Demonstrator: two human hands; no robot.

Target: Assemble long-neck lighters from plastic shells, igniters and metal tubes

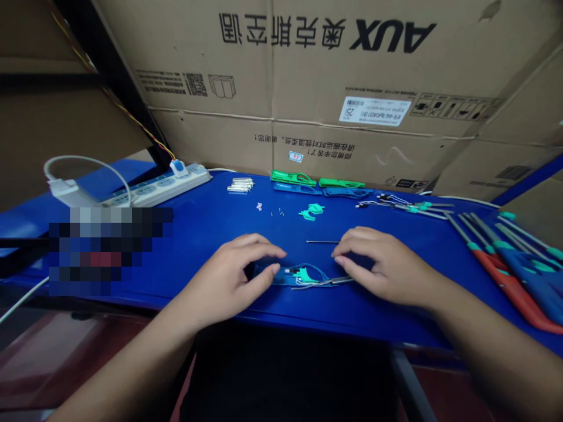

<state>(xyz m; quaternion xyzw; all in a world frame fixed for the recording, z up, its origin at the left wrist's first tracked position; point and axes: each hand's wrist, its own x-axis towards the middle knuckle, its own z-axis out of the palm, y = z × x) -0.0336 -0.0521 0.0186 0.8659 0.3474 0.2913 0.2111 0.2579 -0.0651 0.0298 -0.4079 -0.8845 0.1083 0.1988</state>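
Observation:
A translucent blue plastic casing half (pixel 288 278), shaped like a long-necked gas lighter, lies on the blue table between my hands. In it sit a mint-green trigger piece (pixel 304 274), thin wires and a small dark part. My left hand (pixel 241 272) rests at the casing's left end, thumb and forefinger apart, the thumb over its edge. My right hand (pixel 380 264) is curled above the metal rod (pixel 343 281) at the casing's right end. Its thumb and forefinger tips meet; anything between them cannot be made out. A thin metal shaft (pixel 321 241) lies behind, partly covered by that hand.
Green casings (pixel 292 177), blue casings (pixel 297 188), silver cylinders (pixel 240 185), green triggers (pixel 312 211) and tiny parts (pixel 277 213) lie farther back. Wired rods (pixel 411 207) and assembled red and blue lighters (pixel 501 281) are at right. A power strip (pixel 158 186) stands left, cardboard (pixel 246 94) behind.

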